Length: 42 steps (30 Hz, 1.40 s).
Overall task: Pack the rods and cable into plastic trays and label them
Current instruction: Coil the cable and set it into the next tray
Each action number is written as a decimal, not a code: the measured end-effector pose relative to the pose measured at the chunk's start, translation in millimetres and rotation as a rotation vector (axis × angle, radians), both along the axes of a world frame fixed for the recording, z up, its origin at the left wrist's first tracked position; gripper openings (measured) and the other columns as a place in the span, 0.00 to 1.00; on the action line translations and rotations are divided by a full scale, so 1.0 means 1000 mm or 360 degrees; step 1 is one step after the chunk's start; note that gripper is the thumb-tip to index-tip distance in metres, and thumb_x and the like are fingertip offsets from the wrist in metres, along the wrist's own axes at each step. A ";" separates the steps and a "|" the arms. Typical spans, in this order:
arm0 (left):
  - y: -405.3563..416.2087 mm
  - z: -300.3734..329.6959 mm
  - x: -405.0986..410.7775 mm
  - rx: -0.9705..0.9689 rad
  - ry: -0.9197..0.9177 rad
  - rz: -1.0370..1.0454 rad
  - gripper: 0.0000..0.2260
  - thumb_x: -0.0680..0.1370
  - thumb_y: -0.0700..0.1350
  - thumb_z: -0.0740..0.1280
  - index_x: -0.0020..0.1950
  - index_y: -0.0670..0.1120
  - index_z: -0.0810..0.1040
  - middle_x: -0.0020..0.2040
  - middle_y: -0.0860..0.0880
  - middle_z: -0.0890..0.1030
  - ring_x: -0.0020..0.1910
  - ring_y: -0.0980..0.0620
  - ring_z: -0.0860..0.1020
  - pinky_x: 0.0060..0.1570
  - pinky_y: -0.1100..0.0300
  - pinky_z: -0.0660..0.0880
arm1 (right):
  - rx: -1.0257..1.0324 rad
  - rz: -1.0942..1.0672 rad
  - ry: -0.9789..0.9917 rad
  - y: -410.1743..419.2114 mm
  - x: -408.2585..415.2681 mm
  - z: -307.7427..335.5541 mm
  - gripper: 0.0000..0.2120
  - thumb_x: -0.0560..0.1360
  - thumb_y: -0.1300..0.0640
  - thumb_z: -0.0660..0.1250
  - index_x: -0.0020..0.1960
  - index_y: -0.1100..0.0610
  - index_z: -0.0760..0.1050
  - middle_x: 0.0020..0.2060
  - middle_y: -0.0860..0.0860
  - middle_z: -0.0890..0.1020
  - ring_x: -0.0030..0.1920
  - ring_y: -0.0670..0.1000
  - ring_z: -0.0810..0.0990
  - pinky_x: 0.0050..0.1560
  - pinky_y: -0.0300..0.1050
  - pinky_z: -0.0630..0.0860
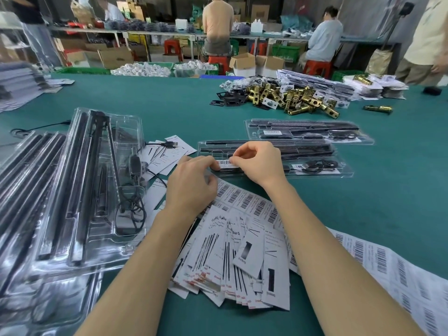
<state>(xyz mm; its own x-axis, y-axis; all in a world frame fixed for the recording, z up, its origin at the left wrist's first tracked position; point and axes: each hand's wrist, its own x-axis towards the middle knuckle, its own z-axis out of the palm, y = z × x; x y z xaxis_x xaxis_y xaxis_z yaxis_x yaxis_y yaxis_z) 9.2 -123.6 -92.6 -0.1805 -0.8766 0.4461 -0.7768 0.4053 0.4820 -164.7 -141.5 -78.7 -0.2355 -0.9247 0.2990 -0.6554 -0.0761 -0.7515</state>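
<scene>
Here both hands meet over a clear plastic tray (274,163) lying crosswise on the green desk (157,100). The left hand (194,180) has its fingers curled, the tips pressing one end of a white barcode label (226,163) against the tray's near edge. The right hand (257,161) pinches the label's other end between thumb and forefinger, the remaining fingers bent above it. Inside this tray lie long black rods (303,151) along the far side and a coiled black cable (317,164) toward its right end. A second packed tray (308,132), already bearing a label, sits just beyond it. To the left, a stack of trays (80,190) holds more rods and a cable, tilted lengthwise toward the viewer. Beneath the forearms spreads a loose pile of printed cards (232,258), and a sheet of barcode stickers (252,202) runs from under the left wrist off to the lower right. Farther back on the desk is a heap of brass lock parts (291,98). Beyond the desk, people sit on red stools at a long bench.
</scene>
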 end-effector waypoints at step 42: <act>-0.014 0.003 0.007 0.0267 0.0060 0.0136 0.17 0.76 0.47 0.66 0.64 0.52 0.81 0.62 0.53 0.77 0.60 0.53 0.72 0.51 0.58 0.69 | -0.0101 -0.0204 0.0238 0.013 0.003 -0.010 0.09 0.78 0.56 0.67 0.57 0.48 0.75 0.45 0.45 0.81 0.45 0.48 0.79 0.38 0.41 0.71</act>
<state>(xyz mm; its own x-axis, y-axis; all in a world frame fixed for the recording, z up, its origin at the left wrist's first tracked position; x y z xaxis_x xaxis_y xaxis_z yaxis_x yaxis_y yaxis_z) 16.7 -137.8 -89.1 -0.0882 -0.9506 0.2976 -0.7852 0.2502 0.5664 -161.7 -128.1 -88.6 -0.2983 -0.8685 0.3960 -0.7668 -0.0290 -0.6412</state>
